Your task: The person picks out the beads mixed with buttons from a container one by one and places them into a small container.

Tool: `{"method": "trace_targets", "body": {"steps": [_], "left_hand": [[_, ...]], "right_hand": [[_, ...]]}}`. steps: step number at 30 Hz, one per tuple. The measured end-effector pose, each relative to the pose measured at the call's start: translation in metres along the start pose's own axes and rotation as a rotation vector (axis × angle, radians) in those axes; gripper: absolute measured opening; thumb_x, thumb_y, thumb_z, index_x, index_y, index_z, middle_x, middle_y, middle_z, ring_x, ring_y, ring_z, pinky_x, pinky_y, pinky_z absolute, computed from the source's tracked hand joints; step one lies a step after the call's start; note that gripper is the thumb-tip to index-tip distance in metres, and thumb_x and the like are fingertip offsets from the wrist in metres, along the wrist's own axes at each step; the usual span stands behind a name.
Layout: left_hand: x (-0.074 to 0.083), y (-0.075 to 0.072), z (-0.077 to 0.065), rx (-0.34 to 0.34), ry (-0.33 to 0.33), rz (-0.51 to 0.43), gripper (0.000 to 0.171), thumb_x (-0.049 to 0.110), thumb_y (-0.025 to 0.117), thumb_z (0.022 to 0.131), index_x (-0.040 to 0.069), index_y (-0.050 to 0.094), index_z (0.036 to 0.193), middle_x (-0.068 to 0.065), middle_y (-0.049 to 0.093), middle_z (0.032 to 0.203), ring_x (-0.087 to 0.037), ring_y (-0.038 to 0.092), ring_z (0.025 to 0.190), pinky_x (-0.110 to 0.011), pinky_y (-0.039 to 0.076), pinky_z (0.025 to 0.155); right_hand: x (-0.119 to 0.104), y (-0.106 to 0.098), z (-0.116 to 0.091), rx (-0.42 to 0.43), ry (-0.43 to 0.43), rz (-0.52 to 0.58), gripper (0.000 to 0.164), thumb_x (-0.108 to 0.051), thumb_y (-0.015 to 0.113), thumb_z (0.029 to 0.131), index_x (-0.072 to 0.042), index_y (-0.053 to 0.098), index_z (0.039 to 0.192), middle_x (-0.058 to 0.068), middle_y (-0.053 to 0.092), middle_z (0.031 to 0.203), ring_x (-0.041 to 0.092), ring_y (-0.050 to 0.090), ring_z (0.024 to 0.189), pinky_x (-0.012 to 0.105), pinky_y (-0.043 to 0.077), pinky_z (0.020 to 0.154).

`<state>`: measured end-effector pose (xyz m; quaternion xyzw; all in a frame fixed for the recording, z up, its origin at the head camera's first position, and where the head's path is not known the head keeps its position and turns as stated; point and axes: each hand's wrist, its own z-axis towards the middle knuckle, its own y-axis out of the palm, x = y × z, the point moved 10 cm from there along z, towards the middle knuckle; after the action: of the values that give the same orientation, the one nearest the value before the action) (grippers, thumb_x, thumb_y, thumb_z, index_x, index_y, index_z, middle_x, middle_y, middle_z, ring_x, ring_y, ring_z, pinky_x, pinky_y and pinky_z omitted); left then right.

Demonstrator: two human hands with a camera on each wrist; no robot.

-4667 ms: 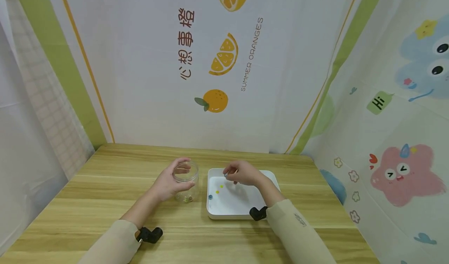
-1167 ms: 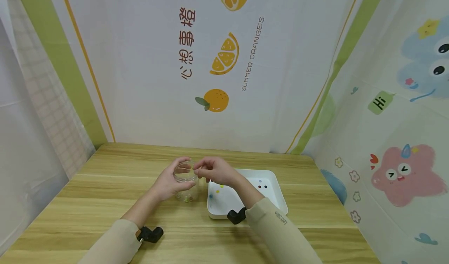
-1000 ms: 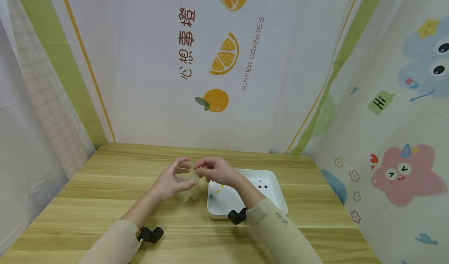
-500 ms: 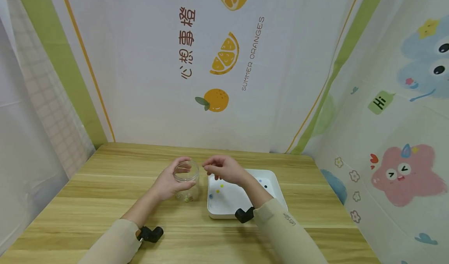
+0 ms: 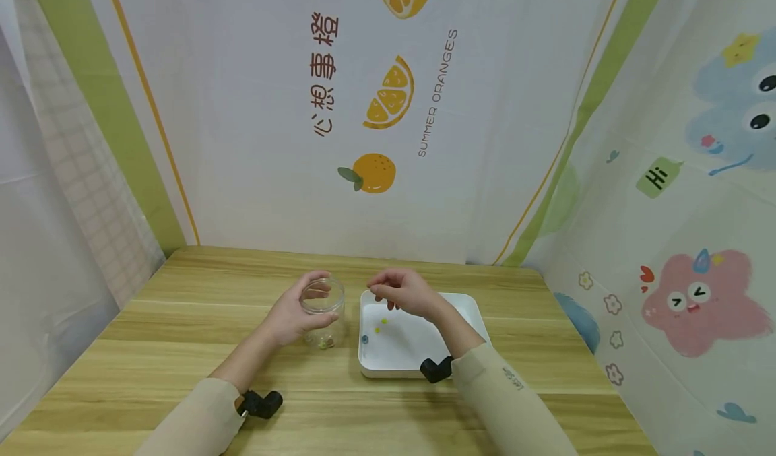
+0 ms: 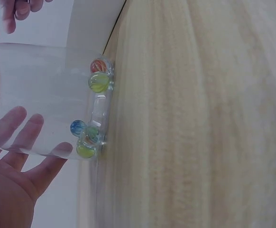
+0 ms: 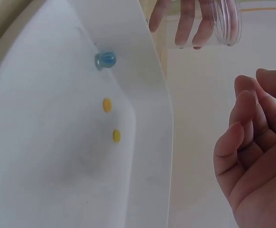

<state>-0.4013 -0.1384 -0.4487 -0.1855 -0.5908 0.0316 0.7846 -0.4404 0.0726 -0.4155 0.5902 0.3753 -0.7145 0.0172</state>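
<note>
My left hand [image 5: 291, 316] grips a clear jar [image 5: 324, 318] round its side, fingers behind and thumb in front. The jar stands upright on the table with its mouth uncovered. Several glass marbles lie on its bottom, among them a red-streaked marble [image 6: 98, 66], a yellow-green marble [image 6: 99, 82] and a blue marble [image 6: 78, 128]. My right hand [image 5: 407, 291], fingers loosely bent and nothing visible between them, hovers over the far left part of a white tray [image 5: 388, 374]. In the tray lie another blue marble [image 7: 106, 60] and two small yellow discs [image 7: 107, 105].
The tray sits just right of the jar on a wooden table [image 5: 254, 281]; my right forearm hides part of its right side. A white printed curtain [image 5: 261, 173] hangs behind the table, and another patterned curtain [image 5: 697, 227] borders the right.
Earlier my right hand pinched a small bluish thing over the tray, then moved to the jar's rim. It has since drawn back right over the tray with loosened fingers. My left hand stays put.
</note>
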Motion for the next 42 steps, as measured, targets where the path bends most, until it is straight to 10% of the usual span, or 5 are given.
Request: {"method": "trace_targets", "body": {"steps": [23,42], "left_hand": [[-0.001,0.001,0.000,-0.002,-0.011,0.000,0.082,0.013,0.091,0.091,0.012,0.045,0.160,-0.029,0.058,0.152,-0.050,0.058,0.141,-0.037,0.067,0.091],[0.000,0.001,0.000,-0.004,-0.011,-0.011,0.083,0.013,0.091,0.091,0.010,0.045,0.160,-0.029,0.058,0.152,-0.051,0.058,0.142,-0.034,0.066,0.091]], "right_hand": [[0.034,-0.016,-0.009,-0.045,0.131,-0.145,0.027,-0.022,0.071,0.106,-0.003,0.077,0.125,0.013,0.076,0.103,0.017,0.067,0.077,0.029,0.057,0.072],[0.020,0.031,0.000,-0.222,0.191,-0.441,0.008,-0.016,0.081,0.098,-0.015,0.079,0.105,-0.004,0.074,0.089,0.015,0.069,0.071,0.025,0.053,0.069]]}}
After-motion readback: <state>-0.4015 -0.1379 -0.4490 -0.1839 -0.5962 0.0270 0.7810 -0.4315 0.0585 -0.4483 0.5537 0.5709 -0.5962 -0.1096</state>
